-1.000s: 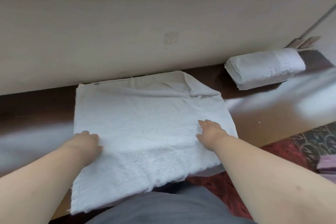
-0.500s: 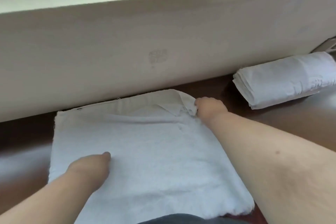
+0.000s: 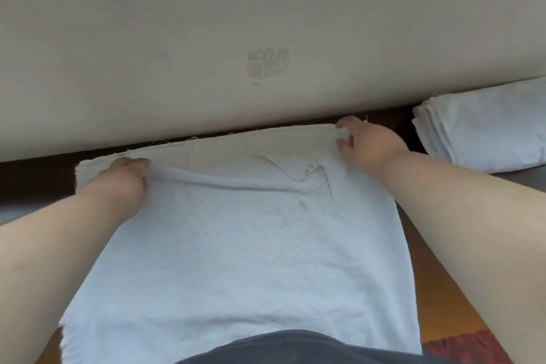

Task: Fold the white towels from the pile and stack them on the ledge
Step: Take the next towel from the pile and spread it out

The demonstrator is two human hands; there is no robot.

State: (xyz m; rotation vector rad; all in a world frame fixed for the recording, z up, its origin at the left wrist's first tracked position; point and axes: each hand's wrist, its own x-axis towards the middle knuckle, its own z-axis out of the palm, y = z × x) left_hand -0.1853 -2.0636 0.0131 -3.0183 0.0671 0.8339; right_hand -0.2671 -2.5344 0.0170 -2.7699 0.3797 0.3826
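Head view: a white terry towel (image 3: pixel 242 245) lies spread on the brown ledge (image 3: pixel 437 289), its far edge along the ledge's back edge under the pale wall (image 3: pixel 266 23), rumpled there with a folded-over flap. The left hand (image 3: pixel 125 177) has its fingers curled, pinching the far-left corner. The right hand (image 3: pixel 369 142) pinches the far-right corner, fingers bent. A stack of folded towels (image 3: pixel 484 127) sits toward the ledge's right end.

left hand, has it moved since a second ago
Yes. The left hand has gone from the towel's near part to its far edge, closer to the wall.
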